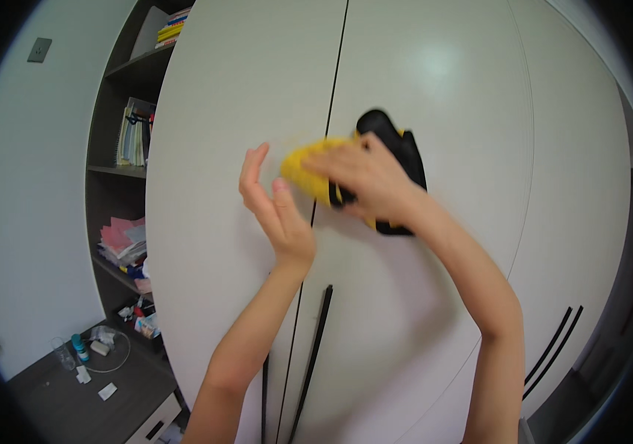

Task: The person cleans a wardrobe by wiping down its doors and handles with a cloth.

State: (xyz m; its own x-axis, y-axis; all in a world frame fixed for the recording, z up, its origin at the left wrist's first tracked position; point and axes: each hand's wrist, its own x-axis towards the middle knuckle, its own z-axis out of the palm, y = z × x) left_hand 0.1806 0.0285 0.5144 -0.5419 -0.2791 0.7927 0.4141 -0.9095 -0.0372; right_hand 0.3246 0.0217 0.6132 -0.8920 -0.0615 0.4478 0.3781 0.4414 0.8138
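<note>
A yellow-and-black object (306, 169) is in front of two tall pale cabinet doors (461, 183), across the dark gap between them. It is motion-blurred, and its exact kind is unclear. My right hand (369, 175) is on it, with fingers over the yellow part. Behind that hand, black parts stick out above and below; the hand and wrist hide the middle. To the left, my left hand (277, 205) is raised with its fingers bent and apart. It holds nothing, and its thumb is close to the object's yellow end.
Long black door handles (312, 361) run down beside the gap, with another pair (552, 349) at right. Dark shelves (122, 171) at left hold books and papers. Below, a dark desk (66, 405) carries a blue bottle (79, 348) and a clear glass (63, 354).
</note>
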